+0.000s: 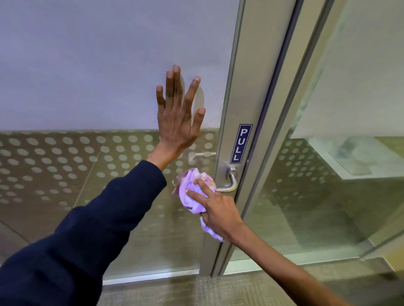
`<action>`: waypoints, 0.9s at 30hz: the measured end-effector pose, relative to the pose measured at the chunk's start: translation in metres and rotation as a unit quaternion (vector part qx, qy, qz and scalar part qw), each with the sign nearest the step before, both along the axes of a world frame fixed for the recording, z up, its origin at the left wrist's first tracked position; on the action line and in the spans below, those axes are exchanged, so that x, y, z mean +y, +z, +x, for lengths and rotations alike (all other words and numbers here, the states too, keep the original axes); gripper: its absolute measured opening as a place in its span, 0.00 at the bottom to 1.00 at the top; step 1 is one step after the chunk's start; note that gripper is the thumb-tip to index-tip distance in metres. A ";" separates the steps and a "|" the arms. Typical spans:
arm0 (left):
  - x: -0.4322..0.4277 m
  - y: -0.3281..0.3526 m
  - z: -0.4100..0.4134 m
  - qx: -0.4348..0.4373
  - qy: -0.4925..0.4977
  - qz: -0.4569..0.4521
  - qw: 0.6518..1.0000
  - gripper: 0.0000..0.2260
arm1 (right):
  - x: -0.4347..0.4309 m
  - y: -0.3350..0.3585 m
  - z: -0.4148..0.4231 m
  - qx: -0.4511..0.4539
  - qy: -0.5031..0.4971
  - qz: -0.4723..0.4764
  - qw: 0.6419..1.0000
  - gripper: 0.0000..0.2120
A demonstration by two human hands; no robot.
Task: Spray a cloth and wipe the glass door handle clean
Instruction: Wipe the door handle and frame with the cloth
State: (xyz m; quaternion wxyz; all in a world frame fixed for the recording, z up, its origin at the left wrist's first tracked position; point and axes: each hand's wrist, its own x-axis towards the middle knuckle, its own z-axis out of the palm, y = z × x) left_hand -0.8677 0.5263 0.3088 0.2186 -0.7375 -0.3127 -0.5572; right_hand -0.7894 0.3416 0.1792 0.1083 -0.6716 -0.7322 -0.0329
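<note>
Pink cloth [192, 192], bunched in the right hand [216, 211], presses on the handle [229, 184] to wipe it, while the left hand [178, 114], flat and empty, likely steadies the glass door [95, 65].

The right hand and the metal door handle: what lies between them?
In the head view, only the bunched pink cloth: the right hand presses it around the door handle.

We are seeing a pale lilac-pink cloth [193, 192] showing against a brushed silver handle [231, 181]. A navy sign [241, 143] is carrying white letters reading PULL. The glass door [83, 76] is showing frosted grey-white above and a band of pale dots below. A dark navy sleeve [74, 239] is crossing it.
</note>
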 end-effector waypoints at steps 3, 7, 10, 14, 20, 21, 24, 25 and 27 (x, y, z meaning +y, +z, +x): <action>0.000 -0.001 -0.003 0.011 -0.003 -0.003 1.000 0.27 | -0.007 0.004 0.007 -0.035 0.016 0.003 0.999 0.35; 0.000 -0.001 -0.008 0.028 0.000 -0.008 1.000 0.27 | -0.013 0.003 0.012 -0.047 0.024 -0.005 0.999 0.36; -0.002 0.000 -0.009 0.035 0.000 -0.015 0.999 0.28 | -0.020 -0.002 0.019 -0.050 0.021 -0.016 0.998 0.36; -0.008 0.001 -0.010 0.037 -0.008 -0.023 0.999 0.27 | -0.030 -0.006 0.040 -0.052 -0.009 -0.009 0.999 0.37; -0.011 0.003 -0.010 0.034 -0.009 -0.035 0.999 0.28 | -0.037 -0.006 0.083 0.057 -0.074 0.036 0.995 0.33; -0.011 0.002 -0.010 0.032 -0.008 -0.038 0.999 0.27 | -0.034 -0.006 0.085 0.081 -0.086 0.041 0.992 0.33; -0.015 0.003 -0.010 0.029 -0.015 -0.046 0.998 0.27 | -0.025 0.000 0.082 0.153 -0.117 0.043 0.980 0.33; -0.016 0.004 -0.010 0.031 -0.020 -0.049 0.998 0.27 | -0.024 0.000 0.080 0.181 -0.130 0.048 0.974 0.33; -0.018 0.005 -0.013 0.036 -0.030 -0.054 0.997 0.27 | -0.024 -0.006 0.075 0.235 -0.152 0.068 0.958 0.32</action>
